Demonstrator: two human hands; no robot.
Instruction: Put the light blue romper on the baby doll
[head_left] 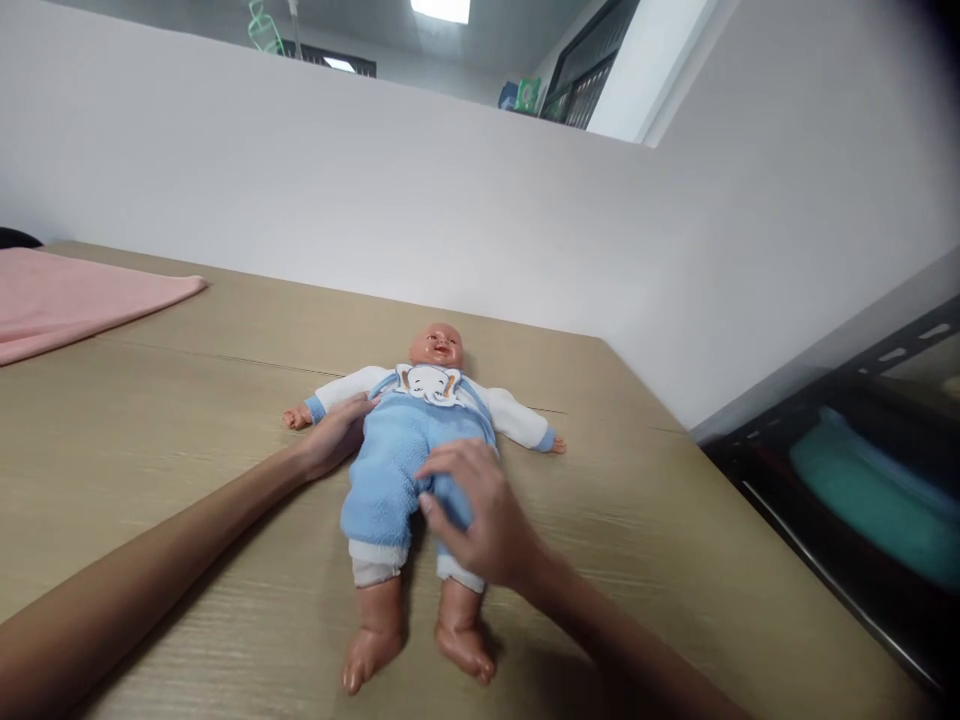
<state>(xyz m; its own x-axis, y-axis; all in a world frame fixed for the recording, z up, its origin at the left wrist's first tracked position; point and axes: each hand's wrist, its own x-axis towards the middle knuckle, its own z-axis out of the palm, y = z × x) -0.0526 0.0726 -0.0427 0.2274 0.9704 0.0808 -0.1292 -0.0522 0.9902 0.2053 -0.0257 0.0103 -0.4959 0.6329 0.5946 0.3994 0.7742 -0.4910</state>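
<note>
A baby doll (386, 455) lies on its back on the table, its head away from me and its bare feet toward me. Blue fleecy overalls and a white long-sleeved top cover it, with a white elephant patch (431, 385) on the chest. My left hand (339, 435) rests flat against the doll's side at the waist, under its outstretched arm; the fingers look extended, their tips partly hidden by the clothing. Over the doll's other thigh hovers my right hand (480, 510), slightly blurred, thumb and fingers apart with nothing between them. Whether it touches the overalls I cannot tell.
The wooden table (210, 420) ends at a white wall (337, 190). A pink cloth (82, 295) lies at the back left. Beyond the table's right edge stands a black metal rack (787, 440) with a teal item (870, 490) in it.
</note>
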